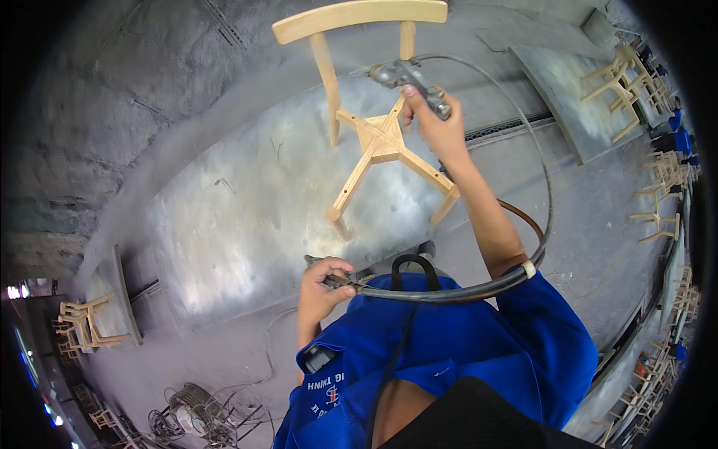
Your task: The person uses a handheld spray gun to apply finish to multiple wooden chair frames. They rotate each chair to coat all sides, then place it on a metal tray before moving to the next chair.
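Observation:
My right hand (436, 123) grips a grey metal spray gun (404, 75), its nozzle pointing left, close to a back post of the chair. The pale wooden chair frame (381, 142) has a curved backrest, splayed legs and crossed bars with no seat panel on them. It stands on a grey metal table (247, 232). Nearer my body, my left hand (321, 292) is closed round a dark metal hose-end tool (336, 280); fingers hide its exact kind. Black hoses (449, 295) run from there past my right upper arm, where a pale tie bunches them, and up to the spray gun.
More wooden chair frames stand on a slanted panel (568, 105) at far right and another panel (120, 295) at left. A round wire-guarded fan (196, 411) and a thin cable lie lower left. People in blue (677, 142) are at the right edge.

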`<state>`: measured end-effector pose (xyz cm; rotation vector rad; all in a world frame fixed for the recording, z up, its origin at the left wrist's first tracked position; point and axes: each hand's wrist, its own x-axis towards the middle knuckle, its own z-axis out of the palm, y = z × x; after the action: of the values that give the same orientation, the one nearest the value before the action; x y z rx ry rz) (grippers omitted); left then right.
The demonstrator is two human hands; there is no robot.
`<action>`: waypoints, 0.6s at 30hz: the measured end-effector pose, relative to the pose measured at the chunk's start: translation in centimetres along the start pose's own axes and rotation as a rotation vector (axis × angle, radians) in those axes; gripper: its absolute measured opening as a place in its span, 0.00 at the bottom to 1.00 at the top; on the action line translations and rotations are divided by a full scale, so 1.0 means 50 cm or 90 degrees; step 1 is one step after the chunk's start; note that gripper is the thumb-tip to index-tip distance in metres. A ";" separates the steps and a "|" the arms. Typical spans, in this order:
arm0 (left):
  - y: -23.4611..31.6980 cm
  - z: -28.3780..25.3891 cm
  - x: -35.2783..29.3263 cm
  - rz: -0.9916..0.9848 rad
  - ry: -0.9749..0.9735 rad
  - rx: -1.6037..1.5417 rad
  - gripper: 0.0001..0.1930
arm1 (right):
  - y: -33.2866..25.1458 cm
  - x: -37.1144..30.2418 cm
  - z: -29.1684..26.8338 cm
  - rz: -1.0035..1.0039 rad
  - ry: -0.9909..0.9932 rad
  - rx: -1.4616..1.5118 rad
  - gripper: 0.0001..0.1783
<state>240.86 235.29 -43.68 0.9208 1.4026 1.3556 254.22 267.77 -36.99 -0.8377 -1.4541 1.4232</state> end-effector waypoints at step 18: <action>-0.061 -0.182 -0.042 0.015 -0.088 -0.062 0.18 | 0.143 -0.052 -0.021 0.206 0.262 0.117 0.26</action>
<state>232.98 230.42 -46.97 0.9506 1.2143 1.3405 255.26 266.49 -44.49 -1.2027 -0.8925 1.4819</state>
